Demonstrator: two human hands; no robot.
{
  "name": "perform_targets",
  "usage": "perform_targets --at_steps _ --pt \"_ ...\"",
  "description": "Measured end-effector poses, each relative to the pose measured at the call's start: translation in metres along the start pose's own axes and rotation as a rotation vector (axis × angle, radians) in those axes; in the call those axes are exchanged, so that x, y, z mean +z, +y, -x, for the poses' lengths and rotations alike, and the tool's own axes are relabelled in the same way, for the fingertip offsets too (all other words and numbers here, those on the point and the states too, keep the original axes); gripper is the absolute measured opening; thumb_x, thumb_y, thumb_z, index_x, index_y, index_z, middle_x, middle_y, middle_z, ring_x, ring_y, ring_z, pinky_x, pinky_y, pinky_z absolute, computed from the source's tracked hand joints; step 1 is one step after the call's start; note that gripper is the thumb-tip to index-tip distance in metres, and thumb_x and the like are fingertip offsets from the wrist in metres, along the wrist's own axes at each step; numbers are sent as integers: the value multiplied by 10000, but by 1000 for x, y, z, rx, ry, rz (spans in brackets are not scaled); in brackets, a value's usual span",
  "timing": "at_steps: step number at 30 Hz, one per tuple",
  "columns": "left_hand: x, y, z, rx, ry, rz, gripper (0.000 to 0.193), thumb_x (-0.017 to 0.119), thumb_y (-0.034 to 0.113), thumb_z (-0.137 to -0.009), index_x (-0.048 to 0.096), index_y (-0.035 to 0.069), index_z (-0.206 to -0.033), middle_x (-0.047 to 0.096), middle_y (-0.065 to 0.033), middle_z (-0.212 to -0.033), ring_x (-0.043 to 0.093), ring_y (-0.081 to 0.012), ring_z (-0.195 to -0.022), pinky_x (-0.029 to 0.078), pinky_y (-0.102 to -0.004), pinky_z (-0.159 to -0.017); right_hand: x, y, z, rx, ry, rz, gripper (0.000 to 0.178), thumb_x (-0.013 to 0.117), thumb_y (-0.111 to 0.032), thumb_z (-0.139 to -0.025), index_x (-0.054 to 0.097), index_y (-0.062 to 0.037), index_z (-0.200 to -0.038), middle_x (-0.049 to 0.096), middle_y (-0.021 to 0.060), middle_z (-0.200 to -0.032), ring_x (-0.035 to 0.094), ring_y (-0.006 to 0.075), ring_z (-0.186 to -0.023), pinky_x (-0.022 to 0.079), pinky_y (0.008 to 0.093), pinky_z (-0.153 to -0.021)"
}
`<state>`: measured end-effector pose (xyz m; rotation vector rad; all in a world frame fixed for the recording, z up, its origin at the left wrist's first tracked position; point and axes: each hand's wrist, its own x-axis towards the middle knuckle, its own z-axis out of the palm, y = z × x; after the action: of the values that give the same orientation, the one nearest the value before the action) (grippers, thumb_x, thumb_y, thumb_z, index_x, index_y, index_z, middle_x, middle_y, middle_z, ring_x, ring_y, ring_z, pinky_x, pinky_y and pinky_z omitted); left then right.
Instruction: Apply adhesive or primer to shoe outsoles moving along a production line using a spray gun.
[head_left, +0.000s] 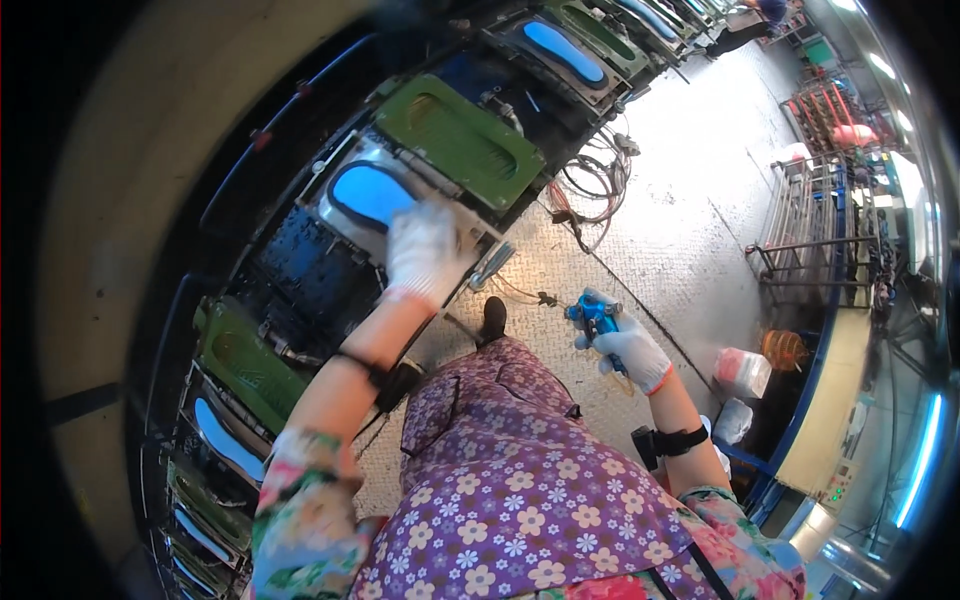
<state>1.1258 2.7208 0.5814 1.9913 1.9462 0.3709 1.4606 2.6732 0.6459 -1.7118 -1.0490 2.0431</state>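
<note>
My left hand (pixel 425 250), in a white knit glove, is over the near end of a blue insole (pixel 365 192) in an open metal mould (pixel 328 207). Its fingers are blurred, so whether they grip the insole cannot be made out. Beside this mould, a green lid (pixel 460 135) with a sole-shaped hollow lies folded back. Out to the right, my gloved right hand (pixel 638 350) is wrapped round a blue spray gun (pixel 597 315). A thin hose (pixel 515 291) runs from near the gun toward the mould line.
More moulds with blue insoles (pixel 563 52) (pixel 228 440) line the machine on the left. Coiled hoses (pixel 595 185) lie on the metal floor (pixel 690 150). To the right are a metal rack (pixel 815 225), a wrapped white bundle (pixel 742 372) and a workbench (pixel 828 400). Another person (pixel 745 35) stands far off.
</note>
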Motion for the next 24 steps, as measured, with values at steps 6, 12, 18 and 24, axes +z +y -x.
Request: perform_targets --at_steps 6,12,18,24 --pt "124 52 -139 -189 -68 -297 599 853 437 -757 703 76 -1211 699 -118 -1205 646 -303 -1192 480 -475 -1041 -72 -62 -29 7 -76 13 951 572 50 -779 290 -25 -1683 630 153 -1336 713 185 -1026 571 229 -537" --pt "102 54 -158 -249 -89 -247 406 740 307 -765 732 84 -1103 754 -146 -1108 741 -318 -1051 570 -460 -872 -121 -103 -72 -19 -125 17 970 568 41 -780 261 -29 -1698 628 156 -1297 706 192 -1034 578 225 -542" --pt "-100 52 -174 -163 -36 -7 395 735 333 -747 689 27 -991 704 -183 -1016 704 -360 -961 574 -456 -873 -102 -154 -126 -122 -188 282 879 586 -1 -828 336 -58 -1669 625 163 -1226 682 162 -1056 575 250 -590" --pt "-249 -9 -197 -183 596 -250 535 737 506 -894 720 -22 -977 719 -288 -979 711 -416 -920 543 -478 -852 0 -226 -180 -704 -317 773 695 570 -43 -885 452 -102 -1567 694 269 -1184 709 371 -1054 553 413 -900"
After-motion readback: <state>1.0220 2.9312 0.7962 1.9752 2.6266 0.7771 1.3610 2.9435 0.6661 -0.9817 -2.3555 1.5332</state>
